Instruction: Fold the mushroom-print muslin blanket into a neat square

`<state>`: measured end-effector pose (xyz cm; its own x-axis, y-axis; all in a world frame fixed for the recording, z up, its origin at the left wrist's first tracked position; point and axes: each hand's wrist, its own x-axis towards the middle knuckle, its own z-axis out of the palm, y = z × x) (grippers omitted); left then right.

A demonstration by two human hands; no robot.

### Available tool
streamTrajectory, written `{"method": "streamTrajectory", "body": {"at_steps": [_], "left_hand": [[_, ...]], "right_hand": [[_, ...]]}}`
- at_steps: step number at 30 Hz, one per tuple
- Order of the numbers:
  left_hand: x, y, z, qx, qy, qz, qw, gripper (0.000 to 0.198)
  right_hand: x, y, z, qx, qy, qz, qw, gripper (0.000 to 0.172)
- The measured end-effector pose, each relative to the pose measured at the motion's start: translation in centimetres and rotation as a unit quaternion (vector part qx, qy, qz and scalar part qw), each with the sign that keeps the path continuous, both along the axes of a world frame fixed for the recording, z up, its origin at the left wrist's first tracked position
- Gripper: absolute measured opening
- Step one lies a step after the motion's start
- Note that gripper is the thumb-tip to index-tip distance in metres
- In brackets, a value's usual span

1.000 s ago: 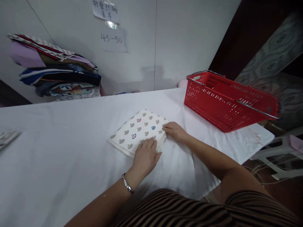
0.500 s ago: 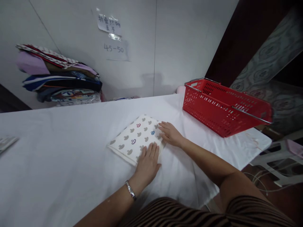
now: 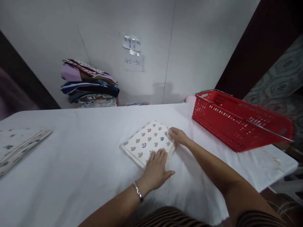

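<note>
A folded white cloth (image 3: 149, 138) printed with grey, red and blue mushrooms lies on the table at mid-view, one corner pointing away. My left hand (image 3: 156, 168) rests flat on its near edge with the fingers stretched out and the thumb apart. At the cloth's right corner, my right hand (image 3: 180, 136) has its fingers bent round the edge, closed on the layers there. The fingertips of that hand are partly hidden. A silver bracelet (image 3: 138, 191) sits on my left wrist.
A red plastic basket (image 3: 220, 126) with metal handles stands on the right of the white-covered table (image 3: 90, 151). Another folded patterned cloth (image 3: 21, 143) lies at the left edge. Behind the table rises a stack of folded fabrics (image 3: 91, 83), beside paper signs (image 3: 133, 62) on the wall.
The view has swung left, bringing more of the left-hand cloth into sight. My right hand's fingers have gone from spread on the cloth to bent round its edge; my left thumb sticks out further.
</note>
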<state>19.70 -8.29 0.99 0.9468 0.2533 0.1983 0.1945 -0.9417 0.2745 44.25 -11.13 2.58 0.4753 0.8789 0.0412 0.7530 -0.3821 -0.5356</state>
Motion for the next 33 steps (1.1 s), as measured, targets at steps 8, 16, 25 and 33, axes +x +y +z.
{"method": "streamTrajectory", "body": {"at_steps": [8,16,25,33], "left_hand": [[-1.0,10.7,2.8,-0.048,-0.032,0.230,0.972,0.043],[-1.7,16.7,2.5,-0.215,0.141,0.319,0.912,0.054],[-5.9,17.0,2.4,-0.230,0.069,0.409,0.880,0.053],[-7.2,15.3,1.2,-0.262,0.015,0.466,0.845,0.071]], "right_hand": [[2.5,2.9,1.0,-0.193,-0.009,-0.032,0.981,0.067],[3.5,2.8,1.4,-0.237,0.076,-0.029,0.968,0.067],[3.4,12.8,4.7,-0.146,0.014,0.023,0.989,0.061],[-1.3,19.3,1.8,-0.158,-0.119,0.050,0.979,0.040]]}}
